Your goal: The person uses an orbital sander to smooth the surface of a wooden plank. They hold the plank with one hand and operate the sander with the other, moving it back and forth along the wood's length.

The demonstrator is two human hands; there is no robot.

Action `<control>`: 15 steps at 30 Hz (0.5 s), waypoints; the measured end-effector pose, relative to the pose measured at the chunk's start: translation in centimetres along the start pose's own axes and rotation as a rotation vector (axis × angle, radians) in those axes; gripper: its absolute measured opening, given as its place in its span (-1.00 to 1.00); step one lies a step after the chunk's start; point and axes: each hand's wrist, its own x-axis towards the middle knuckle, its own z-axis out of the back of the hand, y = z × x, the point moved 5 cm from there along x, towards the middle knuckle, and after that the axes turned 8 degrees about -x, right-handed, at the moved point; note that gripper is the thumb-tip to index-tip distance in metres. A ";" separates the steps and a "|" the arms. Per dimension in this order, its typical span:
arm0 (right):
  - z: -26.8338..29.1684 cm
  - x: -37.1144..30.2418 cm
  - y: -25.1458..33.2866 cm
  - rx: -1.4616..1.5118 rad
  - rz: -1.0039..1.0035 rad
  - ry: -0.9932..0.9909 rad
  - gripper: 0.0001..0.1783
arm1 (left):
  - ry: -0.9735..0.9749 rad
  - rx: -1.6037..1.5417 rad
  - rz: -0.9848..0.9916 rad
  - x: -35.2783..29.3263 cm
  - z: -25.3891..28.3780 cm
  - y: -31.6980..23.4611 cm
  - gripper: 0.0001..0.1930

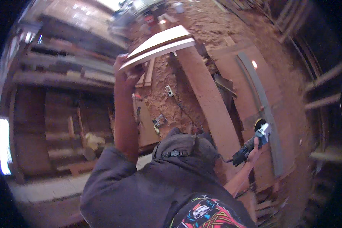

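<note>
Board up high, grinder down low.

The left hand (124,68) grips the near end of a pale curved board (159,45), its long axis running up and away to the right. The right hand (254,150) is wrapped round an angle grinder (254,138), held low beside a grey curved strip (262,110) lying on the sawdust floor (216,22). A long brown plank (209,102) lies between them.

From here I can't see my left hand (126,70) fingers behind the pale board (159,45); my right hand (254,150) hides the grinder (250,142) grip, and the far clutter is perhaps tools, too blurred
</note>
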 end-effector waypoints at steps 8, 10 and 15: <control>1.6 2.4 0.1 -0.025 0.129 0.097 -0.54 | -0.081 -0.494 0.426 1.2 2.2 0.7 -0.48; 1.1 2.1 0.5 -0.031 0.093 0.124 -0.55 | 0.026 -0.649 0.460 1.0 2.9 0.9 -0.48; 1.0 1.1 1.2 -0.020 0.039 0.125 -0.56 | -0.120 -0.479 0.412 -0.4 1.4 1.0 -0.49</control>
